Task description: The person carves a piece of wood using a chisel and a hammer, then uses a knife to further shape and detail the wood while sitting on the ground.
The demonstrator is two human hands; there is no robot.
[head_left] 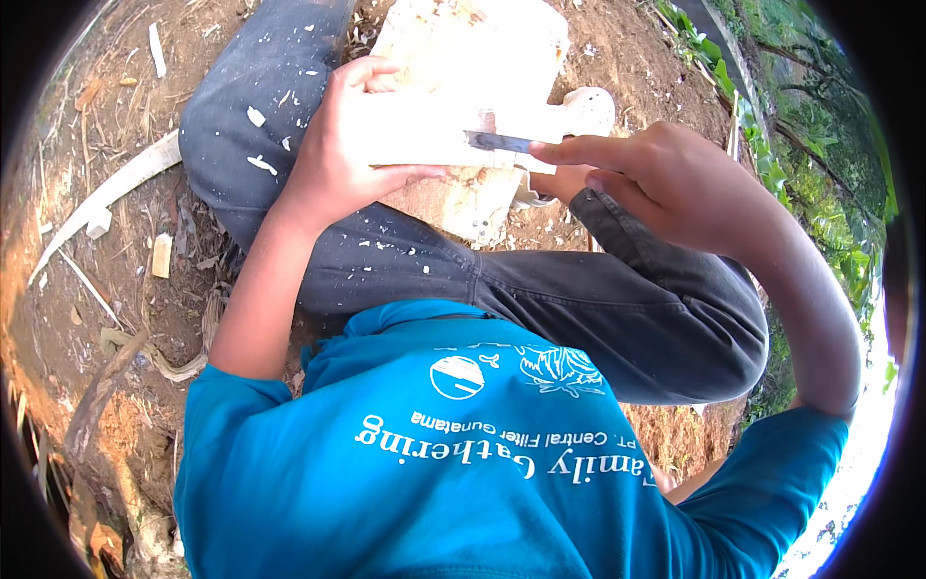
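A pale carved piece of wood (pixel 415 130) with a rounded knob at its right end lies across a thick wood block (pixel 453 207). My left hand (pixel 338 145) is closed around its left end, thumb along the near side and fingers over the far side. In my right hand (pixel 666 179) is a knife; its dark, narrow blade (pixel 497 142) points left and rests against the pale wood. My index finger stretches along the back of the blade. The handle is hidden inside my grip. Glare washes out much of the wood's surface.
My crossed legs in dark trousers (pixel 386 256) surround the block, dotted with white shavings. A long curved strip of pale wood (pixel 116 188) and small offcuts (pixel 161 256) lie on the bare soil at left. Roots (pixel 106 391) lie lower left; green plants (pixel 820 145) grow at right.
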